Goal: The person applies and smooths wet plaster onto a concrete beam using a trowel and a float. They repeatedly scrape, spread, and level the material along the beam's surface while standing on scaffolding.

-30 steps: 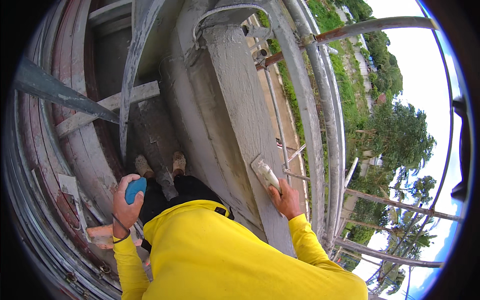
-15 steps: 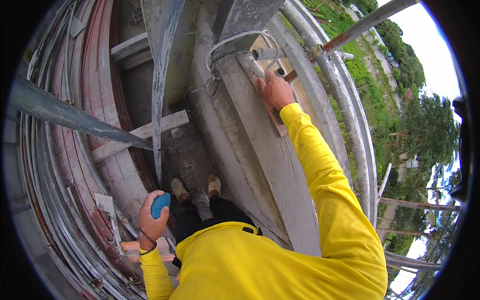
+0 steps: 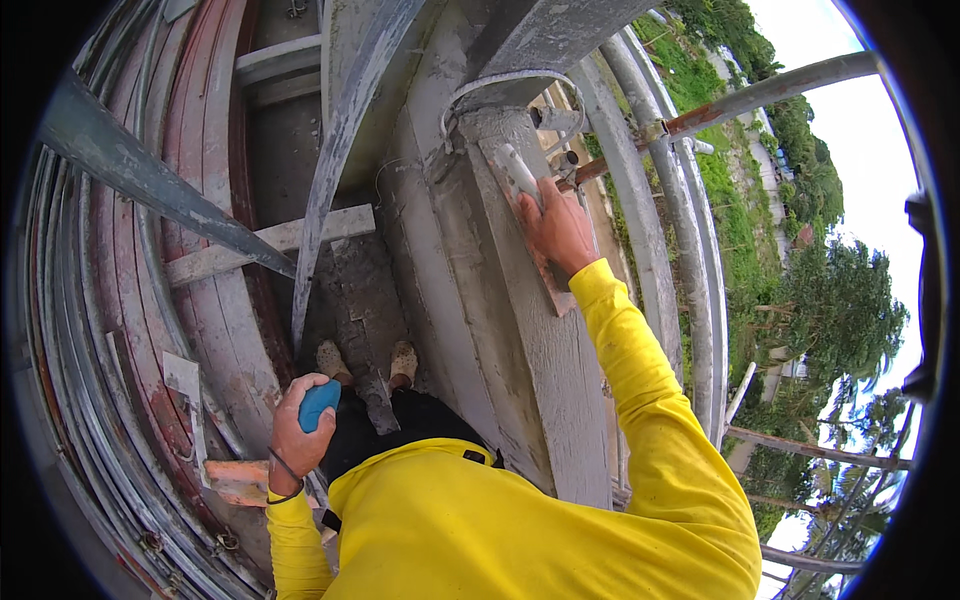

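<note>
My right hand [image 3: 562, 228] reaches out along the concrete ledge [image 3: 565, 370] and is closed on the pale handle of a plastering float [image 3: 557, 292]. Its long reddish-brown board lies flat on the ledge's grey top, partly hidden under my fingers. Low at the left, in front of my body, my left hand [image 3: 298, 430] is closed round a blue sponge [image 3: 319, 405], a rounded block held clear of any surface. A white cable loop [image 3: 515, 75] curves around the foot of the concrete post, just beyond the float.
Metal scaffold pipes [image 3: 690, 230] run along the right side, with greenery beyond. At left, a slanting pipe [image 3: 160, 175] and upright brace [image 3: 345, 130] cross near reddish planks [image 3: 215, 310]. A pale flat-bladed tool [image 3: 182, 376] and an orange-stained board [image 3: 238, 482] lie by my left hand.
The whole view has shifted slightly. My right hand, on the float, has slid a little nearer along the ledge, uncovering more of the handle. The left hand still holds the sponge.
</note>
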Available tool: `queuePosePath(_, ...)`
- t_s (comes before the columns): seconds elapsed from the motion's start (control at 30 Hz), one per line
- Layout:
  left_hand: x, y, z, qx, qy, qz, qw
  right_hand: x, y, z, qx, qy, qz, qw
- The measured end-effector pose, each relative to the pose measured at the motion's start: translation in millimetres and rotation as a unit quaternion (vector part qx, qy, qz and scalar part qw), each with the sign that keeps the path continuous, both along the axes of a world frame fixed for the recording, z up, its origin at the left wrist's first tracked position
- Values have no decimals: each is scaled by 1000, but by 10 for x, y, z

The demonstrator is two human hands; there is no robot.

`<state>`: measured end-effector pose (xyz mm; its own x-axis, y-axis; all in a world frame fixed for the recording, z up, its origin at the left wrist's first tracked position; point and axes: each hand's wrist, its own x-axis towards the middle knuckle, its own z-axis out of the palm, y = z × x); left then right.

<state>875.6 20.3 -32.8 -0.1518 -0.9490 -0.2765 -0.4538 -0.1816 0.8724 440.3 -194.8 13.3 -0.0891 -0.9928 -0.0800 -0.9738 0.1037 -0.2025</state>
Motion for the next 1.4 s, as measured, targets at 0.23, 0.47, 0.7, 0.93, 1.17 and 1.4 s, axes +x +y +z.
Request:
queuePosePath(0.23,29,103,-84,43,17,19,999,46,-164,-78,-29,18,21,999)
queuePosePath(0.47,100,180,-318,15,39,-1,999,121,-245,-42,-63,33,33,997)
queuePosePath(0.7,103,210,-247,18,54,35,998,222,-311,-45,-31,46,15,998)
queuePosePath(0.93,152,322,-244,44,55,40,997,215,-196,-64,-5,43,-8,999)
queuePosePath(1.17,158,261,-276,43,48,44,997,86,-40,-58,-15,39,37,998)
queuePosePath(1.4,216,347,-371,47,49,79,995,-154,958,108,55,16,6,998)
